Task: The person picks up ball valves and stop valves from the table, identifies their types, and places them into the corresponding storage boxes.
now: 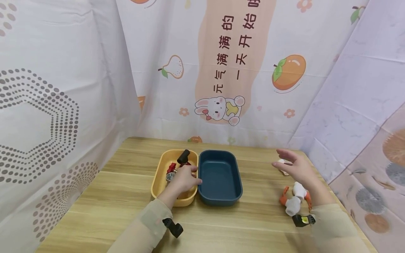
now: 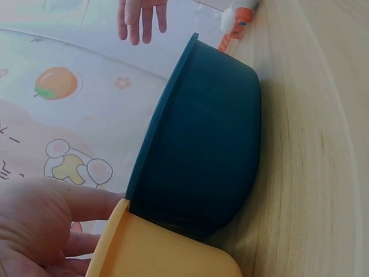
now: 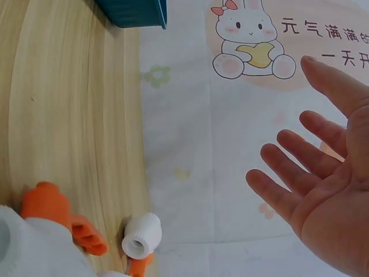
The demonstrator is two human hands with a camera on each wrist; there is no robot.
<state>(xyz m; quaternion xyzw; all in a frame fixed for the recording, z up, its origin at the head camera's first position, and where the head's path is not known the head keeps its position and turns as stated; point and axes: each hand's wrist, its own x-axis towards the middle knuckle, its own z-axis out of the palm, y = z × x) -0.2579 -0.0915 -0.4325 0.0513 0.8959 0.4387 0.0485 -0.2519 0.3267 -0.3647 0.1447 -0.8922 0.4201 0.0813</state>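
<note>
My left hand [image 1: 184, 180] is over the right part of a yellow bin [image 1: 155, 179], at the rim beside a dark blue bin [image 1: 220, 181]. In the left wrist view its fingers reach behind the yellow rim, and no held thing shows. Inside the yellow bin lie a red-handled piece [image 1: 171, 168], a metal ring-like fitting [image 1: 170, 176] and a black-handled piece [image 1: 183, 156], partly hidden by the hand. Raised with spread fingers, my right hand [image 3: 331, 190] holds nothing. Near it lie white plastic valves with orange handles, one greyish [image 1: 293, 206], one whiter [image 1: 299, 190].
Another white fitting [image 1: 283, 167] lies partly behind the right hand at the table's right side. The two bins stand side by side on the wooden table [image 1: 126, 196]. Printed curtains [image 1: 171, 116] hang at the back and both sides.
</note>
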